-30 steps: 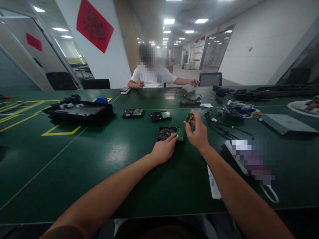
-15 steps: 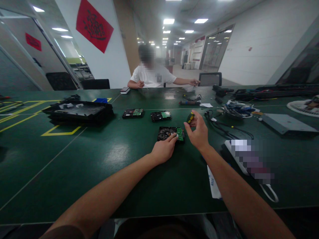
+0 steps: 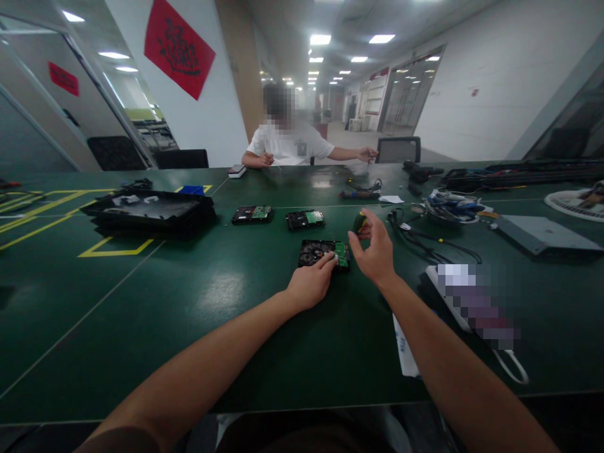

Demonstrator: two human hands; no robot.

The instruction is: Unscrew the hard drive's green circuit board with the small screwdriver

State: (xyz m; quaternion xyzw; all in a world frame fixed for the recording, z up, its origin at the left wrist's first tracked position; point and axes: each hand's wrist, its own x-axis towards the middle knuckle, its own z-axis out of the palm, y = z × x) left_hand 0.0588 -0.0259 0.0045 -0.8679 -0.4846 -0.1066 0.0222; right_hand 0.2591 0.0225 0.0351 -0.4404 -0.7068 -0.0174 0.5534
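Observation:
A hard drive [image 3: 313, 253] lies on the green table with its green circuit board facing up. My left hand [image 3: 311, 283] holds it down, the fingertips pressed on the board. Just to the right, my right hand [image 3: 375, 246] is raised a little above the table. Its thumb and curled fingers close around the black and yellow handle of a screwdriver [image 3: 359, 220]; no shaft can be made out. Two more hard drives lie beyond, one drive [image 3: 305, 219] close behind and another drive [image 3: 252, 214] farther left.
Stacked black trays [image 3: 151, 211] stand at the left. On the right are black cables [image 3: 419, 242], a dish of wires [image 3: 453, 206], a grey metal box [image 3: 547, 234] and a white power strip [image 3: 448, 302]. A person [image 3: 287, 145] sits across the table [image 3: 212, 352].
The screwdriver handle has turned slightly in my right hand, with less of its yellow showing. My left hand stays on the hard drive.

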